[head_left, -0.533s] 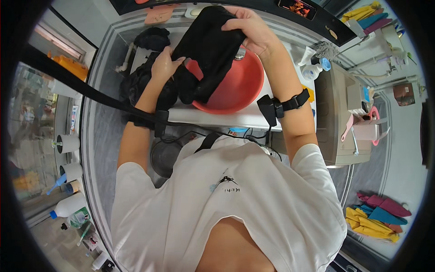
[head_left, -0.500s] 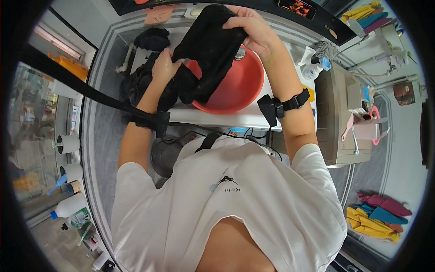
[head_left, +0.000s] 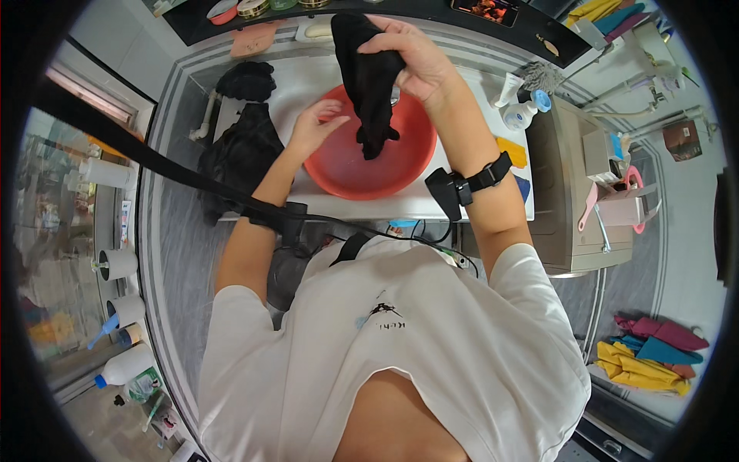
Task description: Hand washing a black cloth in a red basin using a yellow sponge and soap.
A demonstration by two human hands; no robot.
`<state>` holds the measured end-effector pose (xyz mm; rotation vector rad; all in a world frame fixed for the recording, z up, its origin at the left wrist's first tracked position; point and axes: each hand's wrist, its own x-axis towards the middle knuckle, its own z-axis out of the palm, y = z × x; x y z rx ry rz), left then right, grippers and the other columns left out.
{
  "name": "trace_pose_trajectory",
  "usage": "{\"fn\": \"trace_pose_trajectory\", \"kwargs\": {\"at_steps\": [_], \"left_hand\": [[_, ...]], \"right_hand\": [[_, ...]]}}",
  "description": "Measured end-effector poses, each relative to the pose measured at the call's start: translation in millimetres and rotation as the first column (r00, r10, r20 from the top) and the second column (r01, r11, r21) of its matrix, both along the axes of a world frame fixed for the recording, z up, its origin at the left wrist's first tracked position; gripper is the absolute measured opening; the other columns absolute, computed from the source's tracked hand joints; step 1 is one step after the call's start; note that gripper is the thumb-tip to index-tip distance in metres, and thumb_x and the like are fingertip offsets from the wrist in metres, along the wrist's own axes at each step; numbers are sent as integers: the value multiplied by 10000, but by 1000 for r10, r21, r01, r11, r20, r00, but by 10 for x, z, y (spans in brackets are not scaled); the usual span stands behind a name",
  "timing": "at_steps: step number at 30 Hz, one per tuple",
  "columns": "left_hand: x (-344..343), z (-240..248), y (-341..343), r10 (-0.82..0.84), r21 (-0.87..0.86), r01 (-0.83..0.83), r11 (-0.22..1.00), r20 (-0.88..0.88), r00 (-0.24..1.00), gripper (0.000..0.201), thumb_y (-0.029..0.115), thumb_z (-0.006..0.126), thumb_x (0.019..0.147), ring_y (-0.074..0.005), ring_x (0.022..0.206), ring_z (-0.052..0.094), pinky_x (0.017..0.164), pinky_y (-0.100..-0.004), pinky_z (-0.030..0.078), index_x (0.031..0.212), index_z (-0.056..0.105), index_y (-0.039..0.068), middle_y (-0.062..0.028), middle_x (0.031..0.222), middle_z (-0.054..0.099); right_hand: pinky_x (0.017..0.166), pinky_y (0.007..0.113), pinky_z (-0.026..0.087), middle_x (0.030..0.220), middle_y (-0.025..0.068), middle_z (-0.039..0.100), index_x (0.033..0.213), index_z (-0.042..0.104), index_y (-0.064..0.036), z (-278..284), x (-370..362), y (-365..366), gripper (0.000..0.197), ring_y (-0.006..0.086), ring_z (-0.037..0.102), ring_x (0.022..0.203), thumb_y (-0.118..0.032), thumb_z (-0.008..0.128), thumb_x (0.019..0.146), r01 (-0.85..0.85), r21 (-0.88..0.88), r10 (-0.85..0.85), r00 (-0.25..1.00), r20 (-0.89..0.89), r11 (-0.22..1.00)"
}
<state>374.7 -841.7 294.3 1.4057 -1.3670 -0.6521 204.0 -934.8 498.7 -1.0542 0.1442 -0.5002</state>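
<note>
From my right hand [head_left: 409, 60], closed on its upper end, a black cloth garment [head_left: 371, 85] hangs over a red basin [head_left: 327, 182]. The garment's lower end dangles narrow and bunched above the cloudy water; which kind of garment it is cannot be made out. My left hand [head_left: 317, 127] is empty, its fingers apart, above the basin's left rim. Left of the basin lies a larger black garment [head_left: 245, 154] on the white sink counter [head_left: 296, 73], and behind it a smaller black cloth bundle [head_left: 246, 81].
Toiletry bottles [head_left: 519, 115] and a white tube [head_left: 508, 90] stand right of the basin, with a yellow cloth [head_left: 511, 152] nearer. A dark shelf [head_left: 416, 14] holding a phone [head_left: 486, 11] runs along the back. A washing machine [head_left: 566, 185] is at the right. A black cable crosses before me.
My left hand has let go of the garment and moved right, over the basin. The garment now hangs narrower from my right hand alone.
</note>
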Motion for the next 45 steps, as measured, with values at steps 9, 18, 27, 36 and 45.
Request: {"fn": "trace_pose_trajectory", "kwargs": {"at_steps": [9,18,27,36,45], "left_hand": [[-608,99,-130,27,47,-25,999,-42,999,518,116,684,725,-230,957,581,845,-342,463,1198,495,25,-106,1045,600],[-494,173,69,279,13,-296,955,290,915,302,139,520,857,-405,944,539,846,-426,429,1114,536,-18,-226,1012,563],[65,1306,405,593,-347,-507,789,216,775,242,112,533,870,-295,773,595,762,-333,445,1071,602,-4,-169,859,622],[-48,1973,63,-3,-154,13,988,67,998,216,167,568,884,-18,733,538,641,-184,422,971,638,-18,14,801,632],[275,1675,289,-32,-42,25,999,-186,982,214,74,645,832,-58,885,562,781,-214,449,1026,584,7,-5,915,616]], "right_hand": [[575,229,530,814,66,619,986,564,20,70,-238,-21,261,122,620,644,89,552,735,9,68,-16,994,104,998],[684,237,536,870,75,631,996,566,18,26,-333,42,265,130,635,743,90,541,742,16,141,-35,991,132,990],[754,239,533,962,111,642,1091,561,37,-586,-491,-231,302,159,647,833,51,552,789,18,47,-12,993,-114,999],[861,333,431,1065,181,594,1222,473,-11,-798,118,20,521,242,570,976,-344,618,849,439,-799,-520,833,190,411],[540,240,446,659,-25,576,951,651,-11,-424,280,187,204,70,515,576,-188,611,858,179,-890,-467,883,-42,420]]}}
